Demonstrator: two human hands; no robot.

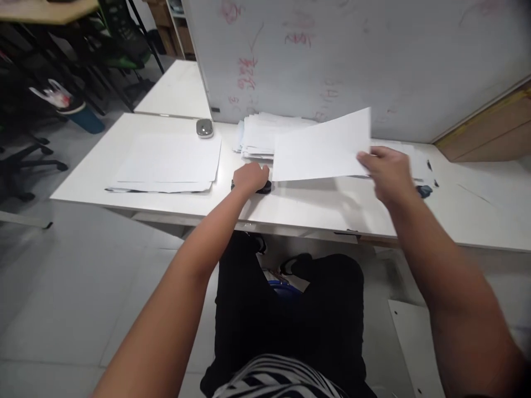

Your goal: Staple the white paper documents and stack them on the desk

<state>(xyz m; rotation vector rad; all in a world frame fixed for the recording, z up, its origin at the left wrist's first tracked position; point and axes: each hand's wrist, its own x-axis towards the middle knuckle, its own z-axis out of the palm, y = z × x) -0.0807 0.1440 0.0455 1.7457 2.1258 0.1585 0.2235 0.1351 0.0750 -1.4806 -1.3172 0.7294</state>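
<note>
A: Where is the sheet (321, 148) seen?

B: It is held in the air, just in front of the whiteboard (373, 55) and a little above the table (311, 207). It is tilted, with its right end higher. A shadow is cast under it on the table.

A: How is it held?

B: Its right edge is pinched by the right hand (384, 171), with the fingers closed on the paper.

A: And the left hand (250, 178)?

B: It is laid, curled, on a small black object (263, 188), which is found in front of the whiteboard, below the left edge of the sheet. The object is mostly covered, so it cannot be told what it is, and it cannot be told if it is gripped or only pressed.

A: What else is placed near the whiteboard?

B: A pile (259, 135) of papers is leaned close against its foot, behind the sheet. To the left of the whiteboard's corner, a small grey device (204, 128) is seen, and just in front of it a flat stack (166, 163) is spread on the table. At the right, below the whiteboard, a dark small thing (423, 190) is lying beside the right hand; it is too blurred to be named.
</note>
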